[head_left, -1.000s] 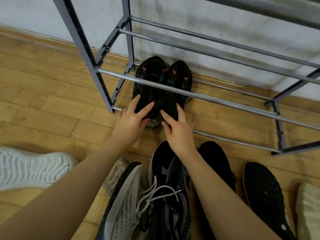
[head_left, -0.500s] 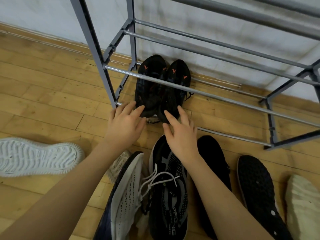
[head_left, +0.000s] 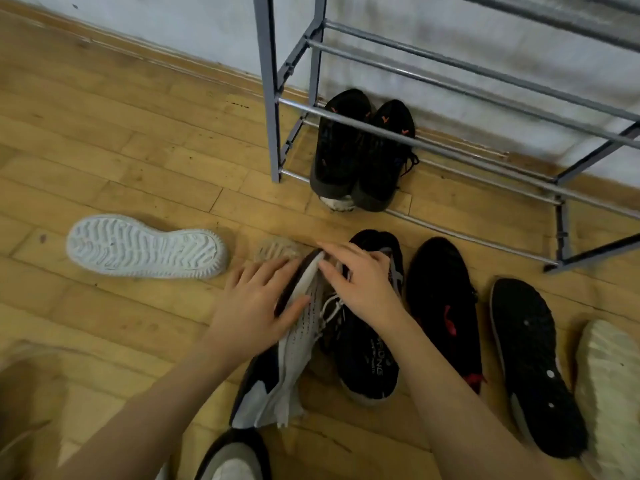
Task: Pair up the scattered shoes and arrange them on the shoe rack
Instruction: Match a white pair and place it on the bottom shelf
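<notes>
A pair of black shoes with orange marks (head_left: 360, 150) stands side by side on the bottom level of the grey metal shoe rack (head_left: 450, 81), toes toward the wall. In front of it my left hand (head_left: 258, 306) lies with spread fingers on a white-and-black sneaker (head_left: 287, 358) that is tipped on its side. My right hand (head_left: 360, 282) rests on the laces and toe of a black-and-grey sneaker (head_left: 367, 362) beside it. Neither hand visibly closes around a shoe.
A white shoe (head_left: 145, 245) lies sole up on the wooden floor at left. A black shoe with red trim (head_left: 446, 313), a black shoe sole up (head_left: 533, 368) and a cream shoe (head_left: 609, 389) lie at right. Another shoe toe (head_left: 232, 459) shows at the bottom edge.
Both hands have left the black pair on the rack and drawn back onto the two sneakers on the floor. The view has shifted left and down.
</notes>
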{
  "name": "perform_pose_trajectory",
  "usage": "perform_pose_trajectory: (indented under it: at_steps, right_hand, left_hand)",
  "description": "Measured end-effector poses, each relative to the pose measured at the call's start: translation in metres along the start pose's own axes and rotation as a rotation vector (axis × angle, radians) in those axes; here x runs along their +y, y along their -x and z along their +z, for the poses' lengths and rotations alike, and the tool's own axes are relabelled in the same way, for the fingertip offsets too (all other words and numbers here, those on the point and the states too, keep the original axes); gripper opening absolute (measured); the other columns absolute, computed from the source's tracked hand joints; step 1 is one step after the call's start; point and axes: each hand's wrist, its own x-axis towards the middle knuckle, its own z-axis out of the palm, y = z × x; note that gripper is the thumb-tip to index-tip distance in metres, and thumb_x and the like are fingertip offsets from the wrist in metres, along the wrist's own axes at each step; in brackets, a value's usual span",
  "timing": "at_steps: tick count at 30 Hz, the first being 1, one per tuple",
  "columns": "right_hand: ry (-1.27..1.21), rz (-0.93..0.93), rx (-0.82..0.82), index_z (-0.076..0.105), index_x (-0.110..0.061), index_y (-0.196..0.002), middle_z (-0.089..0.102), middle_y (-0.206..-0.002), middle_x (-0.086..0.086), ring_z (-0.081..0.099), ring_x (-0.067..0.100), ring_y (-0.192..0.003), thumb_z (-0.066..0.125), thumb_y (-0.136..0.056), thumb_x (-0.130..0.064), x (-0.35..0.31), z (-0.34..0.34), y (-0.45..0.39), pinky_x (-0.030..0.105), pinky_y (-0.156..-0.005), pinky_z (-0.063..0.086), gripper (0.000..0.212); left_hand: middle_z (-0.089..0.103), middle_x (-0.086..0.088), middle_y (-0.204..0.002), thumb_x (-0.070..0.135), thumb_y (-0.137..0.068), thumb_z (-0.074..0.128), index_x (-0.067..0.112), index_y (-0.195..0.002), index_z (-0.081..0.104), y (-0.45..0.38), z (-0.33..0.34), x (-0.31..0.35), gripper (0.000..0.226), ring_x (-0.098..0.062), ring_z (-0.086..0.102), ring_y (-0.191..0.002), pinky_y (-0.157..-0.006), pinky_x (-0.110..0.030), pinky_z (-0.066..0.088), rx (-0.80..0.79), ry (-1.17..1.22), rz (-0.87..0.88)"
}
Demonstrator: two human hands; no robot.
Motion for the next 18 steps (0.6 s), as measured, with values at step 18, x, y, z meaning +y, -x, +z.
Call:
perform_pose_trajectory:
  at_steps: [18]
  right_hand:
    - [0.035, 0.004, -0.159, 0.009, -0.030, -0.150, 0.027, -0.153, 0.001, 0.032, 0.021, -0.135, 0.032, -0.099, -0.044, -0.039, 0.061, 0.001, 0.045, -0.110, 0.028, 0.057]
  left_hand:
    - [0.030, -0.001, -0.145, 0.067, -0.083, 0.005, 0.045, -0.144, 0.011, 0.031, 0.009, -0.066, 0.066, -0.022, 0.044, -0.123, -0.100, -0.042, 0.035, -0.157, 0.207, -0.350]
